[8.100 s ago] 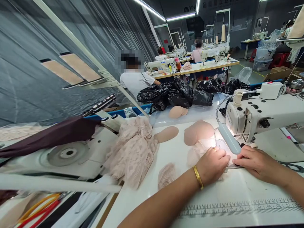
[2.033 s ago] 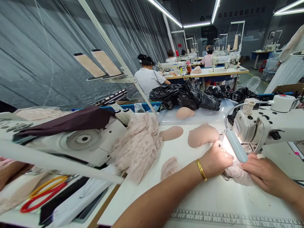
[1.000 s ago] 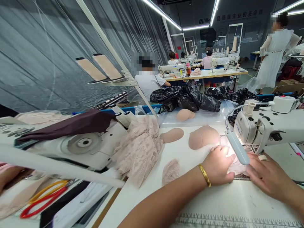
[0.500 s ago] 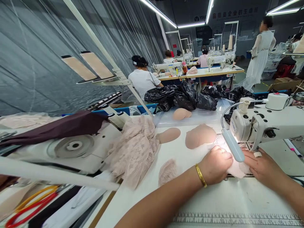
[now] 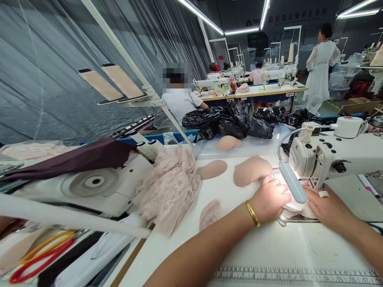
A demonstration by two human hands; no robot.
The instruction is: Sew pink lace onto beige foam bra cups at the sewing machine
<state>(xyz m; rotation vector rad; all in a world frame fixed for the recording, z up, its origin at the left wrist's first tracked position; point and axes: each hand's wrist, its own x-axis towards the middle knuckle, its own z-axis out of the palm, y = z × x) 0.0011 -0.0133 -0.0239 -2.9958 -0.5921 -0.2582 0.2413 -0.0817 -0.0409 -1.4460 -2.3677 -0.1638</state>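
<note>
A pale pink fabric piece (image 5: 295, 205) lies under the head of a white sewing machine (image 5: 344, 155), lit by a small grey lamp (image 5: 292, 181). My left hand (image 5: 267, 201), a gold bangle at its wrist, is closed on the left side of this fabric with its fingers curled. On the other side, my right hand (image 5: 327, 205) rests palm down, fingers stretched toward the needle area. The lamp and the machine head hide some fingertips and the needle. Just beyond my left hand sits a beige moulded cup (image 5: 251, 171).
Crumpled pink lace (image 5: 172, 187), a flat beige pad (image 5: 213, 170) and a small lace piece (image 5: 211, 213) lie to the left. Black plastic bags (image 5: 230, 119) are heaped behind. Red-handled scissors (image 5: 42, 261) lie lower left. A ruler strip (image 5: 293, 275) runs along the front edge.
The pink fabric has shifted away from me, uncovering a metal plate at its near edge. My left hand has moved slightly up and left. A standing person in the background has moved left.
</note>
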